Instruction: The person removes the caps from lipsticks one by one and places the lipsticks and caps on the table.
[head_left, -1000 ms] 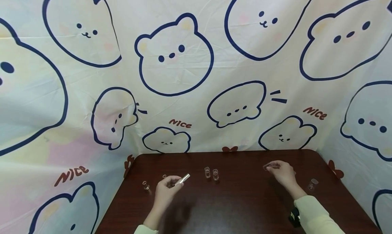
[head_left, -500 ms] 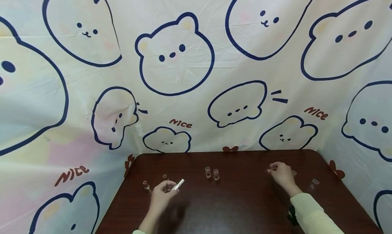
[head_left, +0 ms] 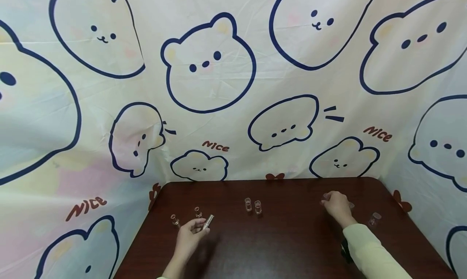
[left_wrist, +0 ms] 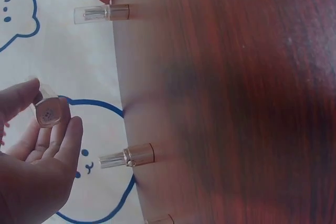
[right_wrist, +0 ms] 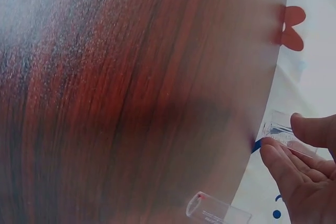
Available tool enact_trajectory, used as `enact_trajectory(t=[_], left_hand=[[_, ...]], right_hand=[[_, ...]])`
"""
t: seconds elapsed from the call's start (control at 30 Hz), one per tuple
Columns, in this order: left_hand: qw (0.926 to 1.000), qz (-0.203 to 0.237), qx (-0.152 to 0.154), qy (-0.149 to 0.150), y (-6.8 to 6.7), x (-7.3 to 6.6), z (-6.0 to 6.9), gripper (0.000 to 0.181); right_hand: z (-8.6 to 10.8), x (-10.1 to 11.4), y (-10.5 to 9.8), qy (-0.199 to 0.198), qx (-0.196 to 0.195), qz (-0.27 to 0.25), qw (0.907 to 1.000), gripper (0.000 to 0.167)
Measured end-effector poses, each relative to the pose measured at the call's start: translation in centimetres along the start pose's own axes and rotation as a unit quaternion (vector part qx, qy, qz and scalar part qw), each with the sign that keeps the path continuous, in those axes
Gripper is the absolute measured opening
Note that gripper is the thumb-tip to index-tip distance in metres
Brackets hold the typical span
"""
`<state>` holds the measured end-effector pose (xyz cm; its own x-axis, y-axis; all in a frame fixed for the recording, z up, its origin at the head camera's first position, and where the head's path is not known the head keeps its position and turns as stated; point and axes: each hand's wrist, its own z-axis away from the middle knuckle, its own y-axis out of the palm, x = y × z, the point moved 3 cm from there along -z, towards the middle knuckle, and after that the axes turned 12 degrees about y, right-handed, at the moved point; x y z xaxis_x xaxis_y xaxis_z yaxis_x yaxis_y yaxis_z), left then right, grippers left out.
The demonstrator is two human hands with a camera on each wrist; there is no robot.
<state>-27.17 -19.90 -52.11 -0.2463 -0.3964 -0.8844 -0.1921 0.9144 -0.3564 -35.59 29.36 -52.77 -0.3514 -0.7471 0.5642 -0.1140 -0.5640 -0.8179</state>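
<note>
Left hand (head_left: pixel 187 235): pinching a shiny tube (head_left: pixel 208 222), bringing it closer to two small tubes (head_left: pixel 198 212).
Right hand (head_left: pixel 336 207): pinching a clear cap (right_wrist: pixel 278 124), sliding a bit right.
Tube and cap: getting farther apart.

I have both arms forward and the hands well apart. My left forearm (head_left: pixel 175 263) slants up and inward, its hand (head_left: pixel 189 235) pinching between thumb (left_wrist: pixel 18 98) and fingers, the lower ones loosely bent. My right forearm (head_left: pixel 370 244) angles inward too, that hand (head_left: pixel 336 206) reaching farther out, its thumb (right_wrist: pixel 315 131) and index finger (right_wrist: pixel 278 162) pinched together.
</note>
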Motion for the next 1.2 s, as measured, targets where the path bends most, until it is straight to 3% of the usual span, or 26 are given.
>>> enact_trajectory(t=[0.37,0.63,0.97,1.2], left_hand=[[0.9991,-0.04,-0.011,0.011,-0.5,0.7,0.0,0.032],[0.9976,-0.057,-0.032,-0.021,-1.1,1.6,0.2,0.029],[0.9947,-0.05,-0.082,-0.035,-1.6,3.4,0.2,0.026],[0.9891,-0.081,-0.117,-0.04,-2.2,3.9,-0.1,0.027]], right_hand=[[-0.6,-0.6,0.4,0.008,-0.001,0.018,0.9998,0.025],[-0.8,-0.8,0.6,0.01,-0.01,0.012,0.9998,0.028],[-0.6,-1.1,0.7,-0.005,-0.016,0.034,0.9993,0.027],[-0.6,-1.5,1.0,-0.016,-0.023,0.038,0.9989,0.027]])
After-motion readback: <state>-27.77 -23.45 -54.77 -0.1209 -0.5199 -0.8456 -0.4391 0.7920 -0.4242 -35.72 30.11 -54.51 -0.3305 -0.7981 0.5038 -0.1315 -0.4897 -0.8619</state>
